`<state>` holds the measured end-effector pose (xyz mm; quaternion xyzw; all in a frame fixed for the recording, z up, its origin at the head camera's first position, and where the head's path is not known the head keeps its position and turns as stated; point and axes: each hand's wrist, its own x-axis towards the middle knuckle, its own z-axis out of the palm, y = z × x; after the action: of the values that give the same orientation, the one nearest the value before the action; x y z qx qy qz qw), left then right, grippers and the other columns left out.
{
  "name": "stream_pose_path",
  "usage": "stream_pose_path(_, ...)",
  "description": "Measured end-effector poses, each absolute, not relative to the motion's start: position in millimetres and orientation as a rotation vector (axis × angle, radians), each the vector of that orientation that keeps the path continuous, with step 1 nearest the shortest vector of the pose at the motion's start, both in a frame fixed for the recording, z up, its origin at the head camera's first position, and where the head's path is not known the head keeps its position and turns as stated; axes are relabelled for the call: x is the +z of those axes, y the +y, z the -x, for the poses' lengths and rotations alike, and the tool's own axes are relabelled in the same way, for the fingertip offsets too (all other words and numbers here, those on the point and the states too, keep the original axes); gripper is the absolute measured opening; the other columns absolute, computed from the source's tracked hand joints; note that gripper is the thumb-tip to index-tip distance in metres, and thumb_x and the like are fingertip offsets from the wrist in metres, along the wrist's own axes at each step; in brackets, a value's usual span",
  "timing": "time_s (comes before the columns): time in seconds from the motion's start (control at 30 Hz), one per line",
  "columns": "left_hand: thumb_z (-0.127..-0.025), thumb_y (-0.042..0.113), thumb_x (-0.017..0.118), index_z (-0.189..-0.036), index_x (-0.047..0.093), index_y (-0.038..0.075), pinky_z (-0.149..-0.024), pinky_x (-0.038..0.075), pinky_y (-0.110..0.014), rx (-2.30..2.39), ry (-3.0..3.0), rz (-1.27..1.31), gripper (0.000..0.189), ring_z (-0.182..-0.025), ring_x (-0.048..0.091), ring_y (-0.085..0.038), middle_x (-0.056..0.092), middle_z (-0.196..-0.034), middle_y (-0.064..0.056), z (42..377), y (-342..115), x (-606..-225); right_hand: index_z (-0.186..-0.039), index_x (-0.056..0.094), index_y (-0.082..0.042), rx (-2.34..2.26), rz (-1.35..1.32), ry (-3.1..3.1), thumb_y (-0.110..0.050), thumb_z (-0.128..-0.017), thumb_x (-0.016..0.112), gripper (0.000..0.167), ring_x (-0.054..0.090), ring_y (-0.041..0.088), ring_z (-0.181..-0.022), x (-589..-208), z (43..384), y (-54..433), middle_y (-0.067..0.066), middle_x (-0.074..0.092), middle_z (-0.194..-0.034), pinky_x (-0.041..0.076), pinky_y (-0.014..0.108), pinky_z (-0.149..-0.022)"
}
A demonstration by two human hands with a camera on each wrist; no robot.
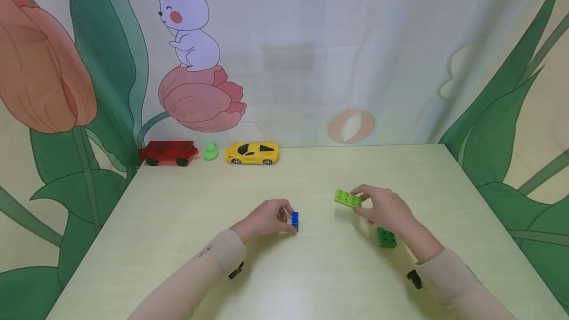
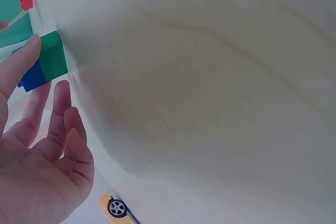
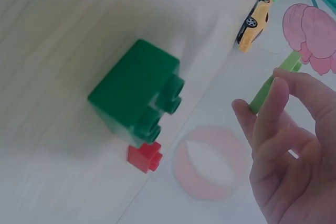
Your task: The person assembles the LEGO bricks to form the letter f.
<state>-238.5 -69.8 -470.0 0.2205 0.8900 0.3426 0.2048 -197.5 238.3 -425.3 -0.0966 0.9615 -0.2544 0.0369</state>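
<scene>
Between its thumb and fingers, my left hand [image 1: 268, 217] pinches a blue toy brick [image 1: 295, 218] joined on top of a green brick [image 2: 54, 57], close over the table. My right hand [image 1: 391, 209] grips a flat light-green brick [image 1: 347, 198] by one end, studs upward, raised over the table. Below the right wrist, a dark green brick [image 1: 386, 238] stands on the table, its studs showing in the right wrist view. A small red brick [image 3: 144, 157] appears beyond it there; the right hand hides it from the head view.
Along the table's back edge stand a red toy car [image 1: 169, 152], a small green duck [image 1: 211, 151] and a yellow toy car [image 1: 252, 153]. Behind them hangs a printed curtain [image 1: 293, 88] with a rabbit and tulips. The pale tabletop [image 1: 329, 280] reaches toward me.
</scene>
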Motion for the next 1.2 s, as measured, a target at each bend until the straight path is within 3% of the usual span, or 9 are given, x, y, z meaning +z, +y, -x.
stream_pose_path(0.7,-0.078,0.028,0.082,-0.106,0.062,0.017,-0.065,0.043,-0.029,0.973,2.491,-0.562,0.037,-0.069,0.052,-0.016,0.058,-0.079,-0.002,239,-68,-472,-0.121,0.064,-0.019,-0.935,0.51,2.99,-0.028,-0.084,0.076,0.04,0.059,0.013,-0.047,-427,201,198,0.003,0.066,-0.103,0.037,0.028,-0.041)
stream_pose_path(1.2,-0.079,0.026,0.082,-0.104,0.062,0.012,-0.062,0.042,-0.028,0.977,2.5,-0.58,0.035,-0.064,0.05,-0.014,0.058,-0.075,-0.003,236,-67,-466,-0.12,0.064,-0.023,-0.954,0.572,2.9,-0.027,-0.082,0.079,0.041,0.056,0.009,-0.047,-422,205,171,-0.005,0.064,-0.103,0.044,0.031,-0.047)
